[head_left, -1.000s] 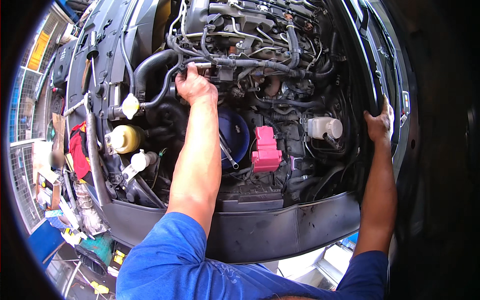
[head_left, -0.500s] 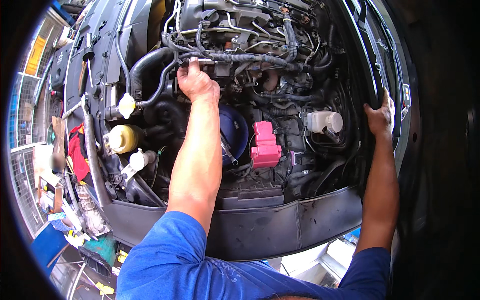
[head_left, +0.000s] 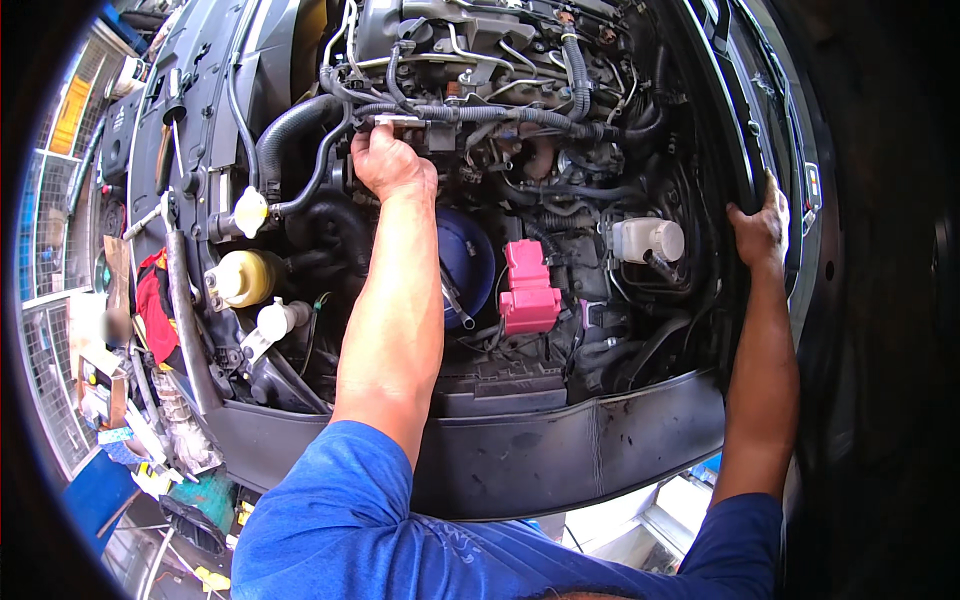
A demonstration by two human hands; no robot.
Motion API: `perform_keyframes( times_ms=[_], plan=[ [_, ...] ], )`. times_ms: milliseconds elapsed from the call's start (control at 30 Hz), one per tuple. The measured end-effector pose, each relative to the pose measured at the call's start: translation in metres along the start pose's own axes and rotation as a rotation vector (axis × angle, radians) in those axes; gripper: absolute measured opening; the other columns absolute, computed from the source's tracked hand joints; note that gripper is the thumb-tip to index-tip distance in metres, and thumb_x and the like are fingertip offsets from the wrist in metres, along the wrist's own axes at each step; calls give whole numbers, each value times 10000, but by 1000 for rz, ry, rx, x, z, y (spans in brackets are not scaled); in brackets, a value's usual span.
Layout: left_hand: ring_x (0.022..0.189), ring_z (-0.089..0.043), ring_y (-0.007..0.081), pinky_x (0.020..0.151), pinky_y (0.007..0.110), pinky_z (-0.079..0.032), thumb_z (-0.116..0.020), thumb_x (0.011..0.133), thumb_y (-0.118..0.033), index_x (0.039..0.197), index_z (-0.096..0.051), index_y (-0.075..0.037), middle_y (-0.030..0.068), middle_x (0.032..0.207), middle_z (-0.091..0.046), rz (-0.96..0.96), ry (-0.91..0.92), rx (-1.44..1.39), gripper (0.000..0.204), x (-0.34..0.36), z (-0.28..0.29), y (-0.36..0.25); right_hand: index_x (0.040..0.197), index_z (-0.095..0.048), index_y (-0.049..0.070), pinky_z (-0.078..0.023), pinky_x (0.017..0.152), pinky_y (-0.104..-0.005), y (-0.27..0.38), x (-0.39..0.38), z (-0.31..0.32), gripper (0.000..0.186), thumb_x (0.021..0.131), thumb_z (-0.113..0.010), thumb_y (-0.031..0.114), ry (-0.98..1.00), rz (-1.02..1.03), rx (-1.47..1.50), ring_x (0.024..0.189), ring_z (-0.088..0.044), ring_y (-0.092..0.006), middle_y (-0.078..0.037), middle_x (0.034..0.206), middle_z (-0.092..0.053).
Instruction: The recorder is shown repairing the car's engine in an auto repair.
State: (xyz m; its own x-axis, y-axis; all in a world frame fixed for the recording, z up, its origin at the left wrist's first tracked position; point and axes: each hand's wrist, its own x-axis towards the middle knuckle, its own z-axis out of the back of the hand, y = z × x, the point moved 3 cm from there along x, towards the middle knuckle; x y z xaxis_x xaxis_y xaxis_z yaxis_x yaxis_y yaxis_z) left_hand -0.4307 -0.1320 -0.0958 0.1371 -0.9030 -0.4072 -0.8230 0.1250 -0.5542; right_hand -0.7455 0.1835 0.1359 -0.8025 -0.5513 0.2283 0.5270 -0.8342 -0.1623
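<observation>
My left hand (head_left: 393, 166) reaches into the engine bay, its fingers closed at a small silvery metal part beside the corrugated wiring harness (head_left: 520, 117). The fingertips are partly hidden, so I cannot tell exactly what they grip. My right hand (head_left: 762, 230) leans on the dark edge of the car body (head_left: 742, 150) at the right, thumb apart from the fingers, holding no loose object. Below my left wrist a blue round basin (head_left: 478, 262) sits in the bay with a metal-ended tool (head_left: 457, 305) in it. The engine (head_left: 490, 70) lies uncovered beyond.
A pink-red terminal cover (head_left: 530, 290) and a whitish fluid reservoir (head_left: 648, 241) stand right of the basin. Yellowish reservoir (head_left: 245, 278) and hoses (head_left: 285, 140) are at left. A dark fender panel (head_left: 520, 455) runs along the near side. Tools and rags (head_left: 155, 305) crowd the left.
My left hand has shifted slightly left and down, and the silvery part by its fingers sits at a slightly different angle. My right hand stays in place.
</observation>
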Motion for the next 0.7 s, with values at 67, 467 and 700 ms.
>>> perform_keyframes(
  times_ms=[67,467,700],
  plan=[
    [816,-635,167,763,315,-534,-590,913,6,989,-616,-49,37,931,-658,-54,-13,51,97,5,0,2,1536,-333,117,-359,1157,-436,2,0,2,884,784,-770,272,8,-5,0,1357,-438,-353,-188,1463,-457],
    [795,-622,160,763,298,-525,-613,892,0,960,-615,-51,32,904,-653,87,45,-101,85,1,1,-1,1535,-339,113,-365,1152,-431,-2,1,1,880,783,-768,271,4,-1,-26,1353,-444,-348,-184,1456,-462],
    [815,-615,154,778,313,-524,-602,883,31,956,-609,-33,28,905,-647,58,29,-61,97,2,0,3,1535,-335,108,-366,1153,-431,-2,0,3,883,786,-771,276,4,-3,-22,1348,-447,-353,-184,1453,-463]
  ],
)
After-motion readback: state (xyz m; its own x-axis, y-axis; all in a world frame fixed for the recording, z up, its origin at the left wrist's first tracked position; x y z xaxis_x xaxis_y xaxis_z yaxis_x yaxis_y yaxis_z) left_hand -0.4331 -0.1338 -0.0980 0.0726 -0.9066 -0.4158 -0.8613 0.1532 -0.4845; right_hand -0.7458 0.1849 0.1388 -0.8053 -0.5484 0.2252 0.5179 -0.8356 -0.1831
